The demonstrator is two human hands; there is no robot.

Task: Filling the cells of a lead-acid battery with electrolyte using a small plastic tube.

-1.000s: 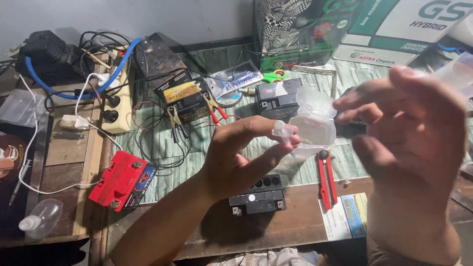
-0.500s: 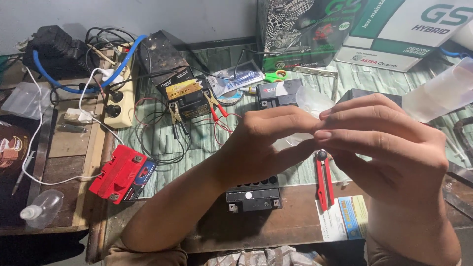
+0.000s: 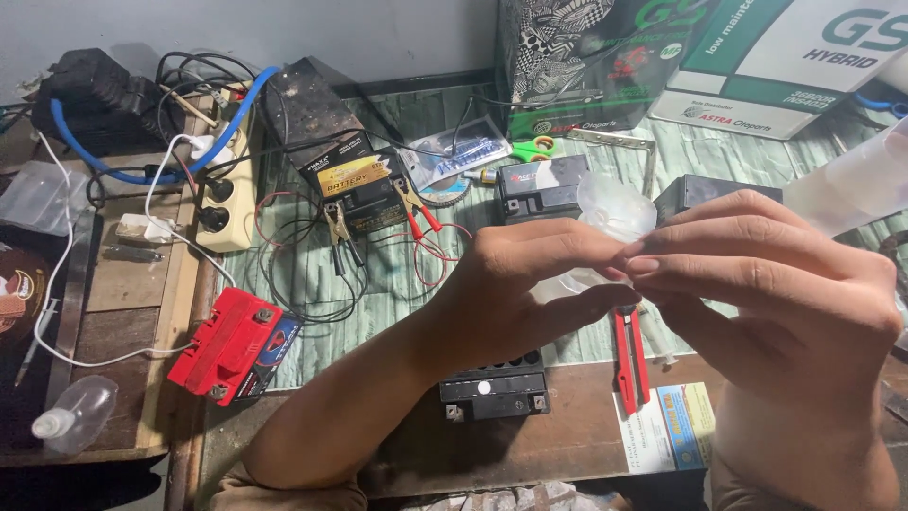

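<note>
A clear plastic piece (image 3: 613,210) sits at the centre right of the frame, held up above the table (image 3: 567,440) between both hands. The left hand (image 3: 515,293) pinches it narrowly from the left with thumb and fingers; the right hand (image 3: 776,303) closes on it from the right, fingertips (image 3: 643,265) meeting the left's. Directly below lie a small black battery (image 3: 494,386) and red-handled pliers (image 3: 629,355). A red battery (image 3: 232,345) lies at lower left.
</note>
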